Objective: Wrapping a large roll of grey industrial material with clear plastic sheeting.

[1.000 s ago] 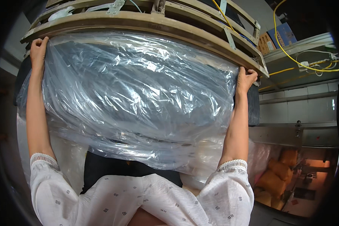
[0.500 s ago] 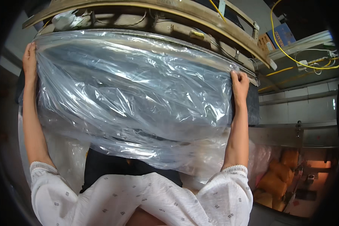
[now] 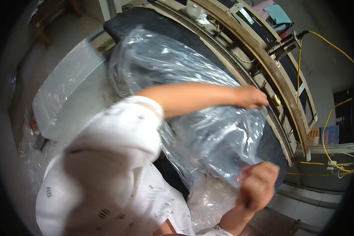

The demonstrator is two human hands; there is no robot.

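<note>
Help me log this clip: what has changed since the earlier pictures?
The left hand let go of the left end of the plastic sheet and crossed rightward; the right hand drew back toward the body, its grip blurred. The view turned. The wooden bar still lies beyond the sheet.

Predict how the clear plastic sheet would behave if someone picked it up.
The plastic sheet is probably floppy, as it lies in loose folds and creases. It is likely light for its size, since the dark surface beneath shows through it. Its glossy shine suggests it may be slippery.
</note>
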